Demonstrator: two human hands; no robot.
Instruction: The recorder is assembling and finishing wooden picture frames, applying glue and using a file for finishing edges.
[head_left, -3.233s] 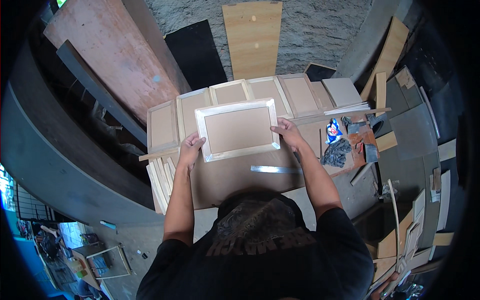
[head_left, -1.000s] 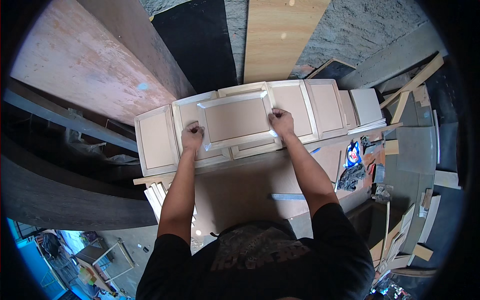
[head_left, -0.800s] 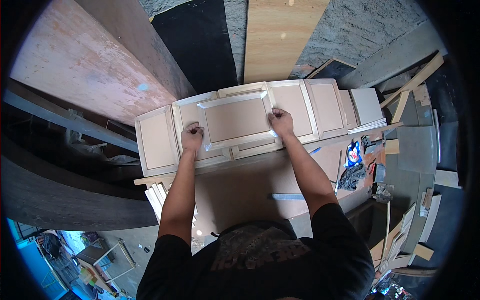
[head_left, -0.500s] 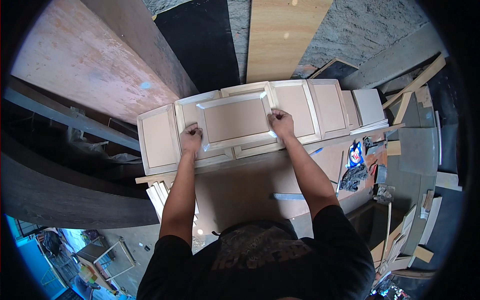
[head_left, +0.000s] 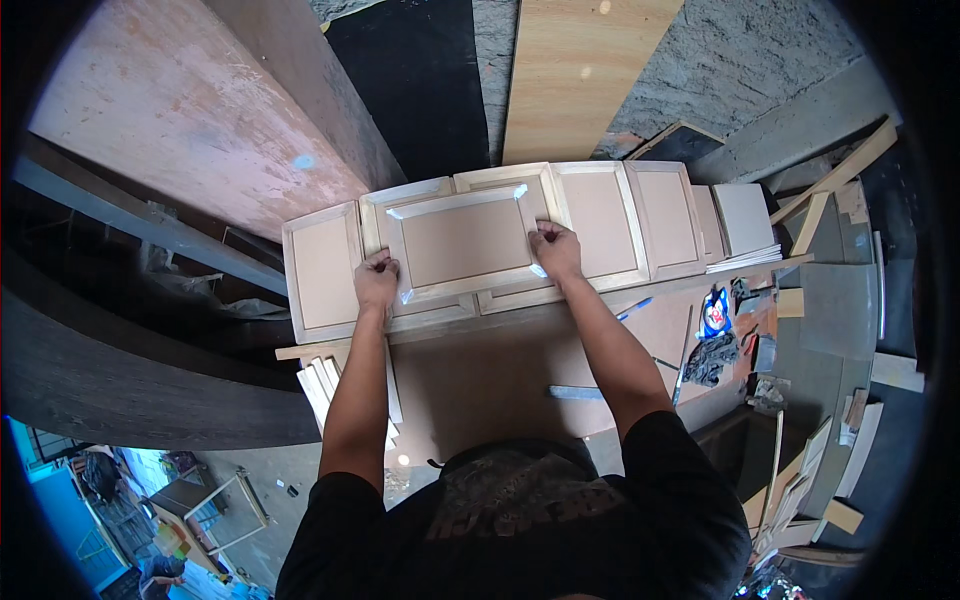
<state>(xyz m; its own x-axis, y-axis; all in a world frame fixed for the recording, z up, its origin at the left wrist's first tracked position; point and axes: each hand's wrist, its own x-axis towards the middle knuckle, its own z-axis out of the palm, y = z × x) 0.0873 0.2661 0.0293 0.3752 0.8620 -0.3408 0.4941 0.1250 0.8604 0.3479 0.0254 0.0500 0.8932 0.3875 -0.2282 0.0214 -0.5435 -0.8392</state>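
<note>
Between my hands is a framed wooden panel (head_left: 465,243), like a small cabinet door, with pale wood edges and a flat beige centre. White or shiny patches mark its corners. My left hand (head_left: 377,284) pinches its left edge, fingers closed. On the opposite edge, my right hand (head_left: 556,250) grips with curled fingers. The panel lies over or just above a row of similar framed panels (head_left: 598,220); whether it touches them I cannot tell. Another panel (head_left: 325,268) sits at the row's left end.
Nearer me is a brown work surface (head_left: 470,365) with a metal strip (head_left: 575,392), a blue-and-white packet (head_left: 714,314) and a dark crumpled cloth (head_left: 711,360). Wood strips (head_left: 320,388) are stacked at left. Tall boards (head_left: 585,80) lean on the rough wall behind.
Both hands have shifted the held panel slightly left over the row beneath. The whole view has also moved a little. My grip looks the same.
</note>
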